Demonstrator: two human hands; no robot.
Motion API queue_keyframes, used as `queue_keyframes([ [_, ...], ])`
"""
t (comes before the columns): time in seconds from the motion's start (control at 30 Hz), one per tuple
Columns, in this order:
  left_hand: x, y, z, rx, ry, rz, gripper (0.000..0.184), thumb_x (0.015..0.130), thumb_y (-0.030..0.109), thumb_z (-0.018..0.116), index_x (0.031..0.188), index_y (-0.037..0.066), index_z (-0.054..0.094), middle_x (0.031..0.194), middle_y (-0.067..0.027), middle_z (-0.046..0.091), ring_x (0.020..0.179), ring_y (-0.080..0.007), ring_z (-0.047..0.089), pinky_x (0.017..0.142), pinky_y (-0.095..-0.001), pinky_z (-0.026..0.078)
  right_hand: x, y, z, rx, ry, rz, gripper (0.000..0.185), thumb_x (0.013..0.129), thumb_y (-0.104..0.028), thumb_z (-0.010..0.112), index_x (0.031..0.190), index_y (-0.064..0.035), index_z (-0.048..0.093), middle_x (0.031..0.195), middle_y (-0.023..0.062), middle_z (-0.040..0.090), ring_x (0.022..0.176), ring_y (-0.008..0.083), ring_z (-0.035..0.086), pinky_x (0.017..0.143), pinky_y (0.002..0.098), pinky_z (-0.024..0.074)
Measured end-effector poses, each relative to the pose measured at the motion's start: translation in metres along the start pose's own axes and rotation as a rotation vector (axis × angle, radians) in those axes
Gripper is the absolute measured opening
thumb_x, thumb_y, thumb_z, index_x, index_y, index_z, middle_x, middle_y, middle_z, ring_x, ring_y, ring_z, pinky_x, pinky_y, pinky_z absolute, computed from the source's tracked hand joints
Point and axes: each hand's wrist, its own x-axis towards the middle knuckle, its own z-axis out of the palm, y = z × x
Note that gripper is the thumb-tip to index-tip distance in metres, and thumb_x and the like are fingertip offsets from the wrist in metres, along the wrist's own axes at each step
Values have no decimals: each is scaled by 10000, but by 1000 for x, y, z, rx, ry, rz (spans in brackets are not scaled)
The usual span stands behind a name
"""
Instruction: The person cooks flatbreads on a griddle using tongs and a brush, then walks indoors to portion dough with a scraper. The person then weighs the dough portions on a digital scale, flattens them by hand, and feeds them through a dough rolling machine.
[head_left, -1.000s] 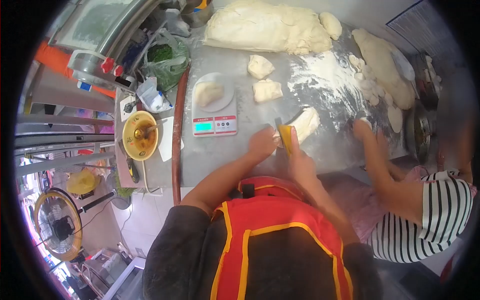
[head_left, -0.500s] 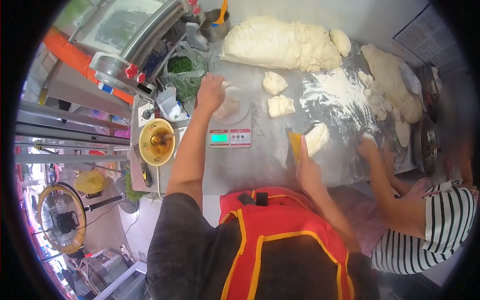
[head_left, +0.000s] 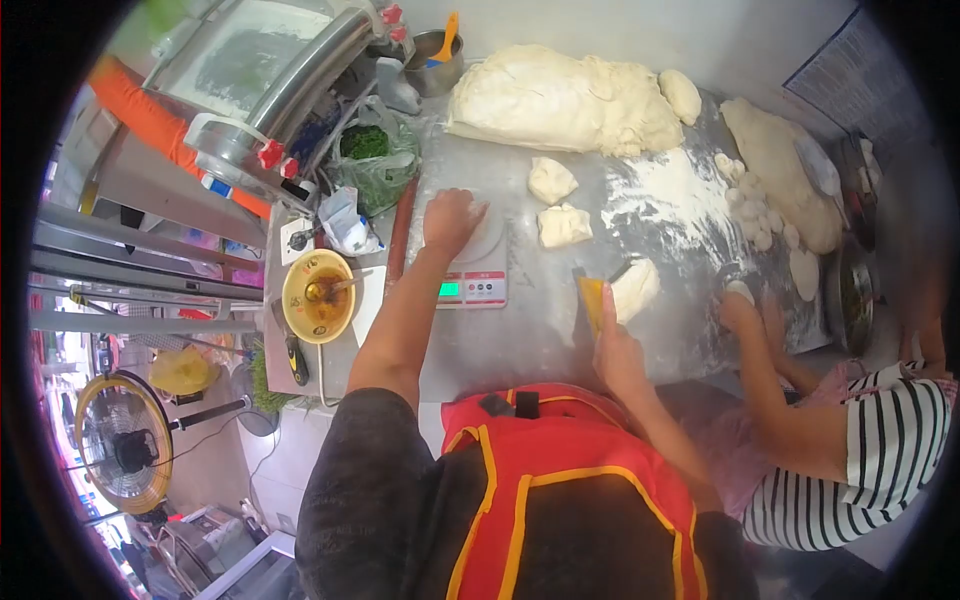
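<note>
weighing step i reckon: left hand (head_left: pixel 455 222) over the scale (head_left: pixel 487 291), can't tell its grip; right hand (head_left: pixel 619 355) clutching the scraper (head_left: pixel 592 300). next move needs a light touch.

A single head-worn view looks forward and down over the apron (head_left: pixel 590 450) at the nearby worktable (head_left: pixel 530 350)

The scale (head_left: pixel 486 277) has a smooth, plastic-looking front panel. The surface (head_left: pixel 520 345) under it looks like grey metal with a dull sheen. Left of the scale, a rod (head_left: pixel 402 228) resembles smooth brown wood, and a bowl (head_left: pixel 293 303) shines glossily; farther back, a bag (head_left: pixel 398 188) is thin, crinkled, translucent plastic. Right of the scale, the dough piece (head_left: pixel 637 290) is smooth; beyond it, the dough slab (head_left: pixel 560 100) is matt, lumpy.
</note>
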Motion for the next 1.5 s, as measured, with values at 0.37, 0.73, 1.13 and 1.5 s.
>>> queue_keyframes([
  [0.37,-23,-53,-25,-605,320,-230,388,880,252,527,1190,21,490,1046,-201,604,958,-351,585,834,-406,447,6,-15,-16,25,-170,163,835,762,30,460,1449,-135,15,915,287,597,779,458,582,663,502,454],
  [0.73,-45,-57,-50,-213,83,-72,534,822,258,616,1274,45,427,1230,-204,509,1152,-337,488,966,-387,392,4,-25,-58,163,-126,111,772,848,-64,483,1447,-150,4,833,311,594,769,476,577,655,508,441],
  [1.13,-33,-46,-44,-135,-91,27,487,743,212,689,1146,25,488,1095,-211,558,1033,-349,552,871,-412,445,1,-31,-85,146,45,-26,739,868,-51,473,1449,-154,27,860,320,593,757,489,571,636,521,439],
  [1.5,-70,43,-9,-467,-104,68,315,819,259,591,1050,45,604,1087,-136,603,977,-308,573,836,-398,451,9,-5,-83,105,54,64,760,856,-63,486,1448,-156,19,797,303,601,730,488,570,628,522,441],
])
